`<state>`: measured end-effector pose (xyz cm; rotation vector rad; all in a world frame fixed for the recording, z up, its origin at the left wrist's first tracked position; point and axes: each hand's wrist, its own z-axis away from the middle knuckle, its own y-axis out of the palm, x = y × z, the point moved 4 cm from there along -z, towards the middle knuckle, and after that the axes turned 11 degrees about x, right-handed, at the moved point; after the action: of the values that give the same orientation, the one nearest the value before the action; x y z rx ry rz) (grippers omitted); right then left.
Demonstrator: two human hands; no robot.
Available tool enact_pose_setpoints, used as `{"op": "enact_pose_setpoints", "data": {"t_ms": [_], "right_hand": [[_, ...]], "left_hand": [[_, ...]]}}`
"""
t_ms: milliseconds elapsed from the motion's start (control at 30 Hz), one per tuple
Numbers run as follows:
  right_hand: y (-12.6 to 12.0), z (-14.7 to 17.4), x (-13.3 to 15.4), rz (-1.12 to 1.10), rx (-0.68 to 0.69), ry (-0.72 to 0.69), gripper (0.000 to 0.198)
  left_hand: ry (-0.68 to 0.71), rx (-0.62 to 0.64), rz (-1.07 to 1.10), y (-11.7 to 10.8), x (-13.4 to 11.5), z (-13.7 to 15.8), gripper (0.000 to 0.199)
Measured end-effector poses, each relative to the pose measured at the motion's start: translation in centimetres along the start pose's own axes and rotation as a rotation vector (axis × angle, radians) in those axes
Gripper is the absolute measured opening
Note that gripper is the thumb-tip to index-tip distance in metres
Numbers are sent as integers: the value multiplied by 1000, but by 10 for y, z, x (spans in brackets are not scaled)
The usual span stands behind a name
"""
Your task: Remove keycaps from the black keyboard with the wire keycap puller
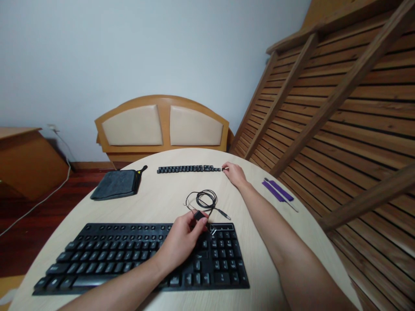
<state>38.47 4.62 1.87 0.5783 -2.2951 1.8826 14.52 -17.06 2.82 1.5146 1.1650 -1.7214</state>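
Head view, tabletop (155, 203): round, pale wood; near edge cut off by the bottom of the picture, far edge curving just before a padded headboard (162, 125).
Head view, keyboard (139, 257): black, lying flat along the near edge, long side parallel to it; some keys seemingly missing near the upper right, though hard to tell under the hand.
Head view, left hand (181, 239): resting over the keyboard's upper middle, fingers curled and pinched shut on a small black keycap puller (200, 214); likely held at the keyboard's far edge so as to sit square over a key.
Head view, cable (205, 201): thin, black, loosely coiled on bare tabletop just beyond the keyboard, plug end trailing right; coiled so as to stay clear of the working area, probably.
Head view, right hand (234, 174): stretched to the far right part of the tabletop, fingers closed lightly at the end of the keycap row (189, 169); whether a cap is gripped, cannot tell.
Head view, keycap row: black caps lined up straight near the far edge, apparently kept in order.
Head view, pouch (116, 183): dark, flat, at the far left edge, well apart from both hands.
Head view, purple tools (278, 190): two strips near the right edge, close to the slatted frame (340, 108).
Head view, open room: bare wood between keyboard and keycap row; tight on the right.
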Motion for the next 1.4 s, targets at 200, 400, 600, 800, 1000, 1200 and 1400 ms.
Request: {"op": "enact_pose_setpoints", "data": {"t_ms": [200, 400, 600, 800, 1000, 1200, 1400], "right_hand": [[2, -2, 1, 22, 2, 30, 18], [1, -1, 2, 24, -4, 30, 18], [-8, 7, 7, 4, 0, 4, 26], [-30, 47, 28, -14, -10, -59, 23], [-56, 127, 80, -123, 50, -219, 13], [-65, 206, 119, -295, 428, -450, 54], [-36, 231, 121, -289, 685, -462, 94]], "left_hand": [[-12, 0, -13, 0, -3, 1, 32], [-5, 0, -22, 0, -2, 2, 32], [5, -7, -24, -1, -3, 1, 32], [46, -22, -144, 2, -11, 4, 28], [100, -62, -326, 3, -16, 7, 26], [199, -18, -512, 10, -28, 14, 21], [161, 17, -539, 18, -36, 19, 18]]}}
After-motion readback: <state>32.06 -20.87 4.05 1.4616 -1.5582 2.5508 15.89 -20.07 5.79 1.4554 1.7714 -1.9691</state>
